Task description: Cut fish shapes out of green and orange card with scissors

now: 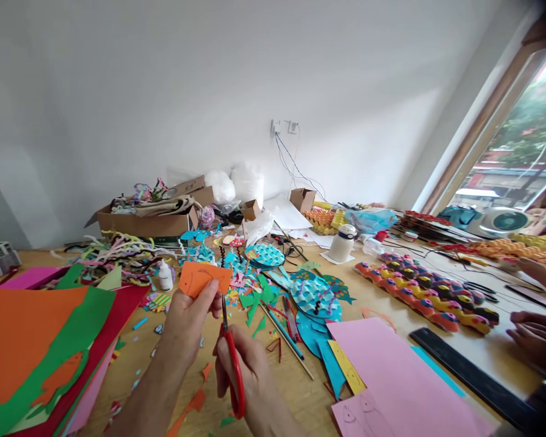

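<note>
Pinched in my left hand is a small piece of orange paper with a fish shape drawn on it in dark line. My right hand grips a pair of scissors by the red handles. The dark blades point up, close to the paper's lower right edge; whether they touch it I cannot tell. Below my hands lie orange paper scraps. A cut-out orange fish rests on green paper at the left.
Coloured sheets stack at the left; pink paper and a black ruler lie right. Blue paper fish, a glue bottle, a jar and painted egg cartons stand beyond. Another person's hands are at the right edge.
</note>
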Demonstrator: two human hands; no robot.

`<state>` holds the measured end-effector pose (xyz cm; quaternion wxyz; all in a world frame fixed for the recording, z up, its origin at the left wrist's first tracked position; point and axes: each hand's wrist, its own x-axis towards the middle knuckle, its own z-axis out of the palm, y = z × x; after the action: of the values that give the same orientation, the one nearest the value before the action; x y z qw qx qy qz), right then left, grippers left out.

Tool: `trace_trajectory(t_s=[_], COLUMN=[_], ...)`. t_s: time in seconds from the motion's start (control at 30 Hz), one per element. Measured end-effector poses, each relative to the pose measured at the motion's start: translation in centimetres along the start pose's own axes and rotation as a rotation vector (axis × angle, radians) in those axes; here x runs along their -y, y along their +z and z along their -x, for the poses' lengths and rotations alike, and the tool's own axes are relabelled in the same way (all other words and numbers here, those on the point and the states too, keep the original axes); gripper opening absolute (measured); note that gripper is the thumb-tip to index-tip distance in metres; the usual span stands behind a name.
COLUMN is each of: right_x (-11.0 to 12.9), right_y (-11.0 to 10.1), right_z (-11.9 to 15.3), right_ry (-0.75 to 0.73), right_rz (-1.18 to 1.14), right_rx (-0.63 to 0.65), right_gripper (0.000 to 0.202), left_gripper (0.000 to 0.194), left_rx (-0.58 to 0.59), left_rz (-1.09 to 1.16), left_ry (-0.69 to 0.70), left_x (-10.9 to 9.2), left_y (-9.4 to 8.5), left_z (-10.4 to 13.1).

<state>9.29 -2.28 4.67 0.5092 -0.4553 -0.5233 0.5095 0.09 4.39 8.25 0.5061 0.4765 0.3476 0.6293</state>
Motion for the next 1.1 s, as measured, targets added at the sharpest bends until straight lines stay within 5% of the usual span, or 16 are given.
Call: trace_trajectory(t_s=[1.1], right_x=[-0.13], right_y=[0.25], right_z=[-0.11], right_ry=[0.041], right_rz=[-0.170], right_rx=[-0.008], right_gripper=[0.046], left_gripper=[0.014], left_rx=[0.041], left_rz=[-0.002], left_ry=[-0.114], left_x=[-0.64], left_y=[0.54], left_z=[0.52])
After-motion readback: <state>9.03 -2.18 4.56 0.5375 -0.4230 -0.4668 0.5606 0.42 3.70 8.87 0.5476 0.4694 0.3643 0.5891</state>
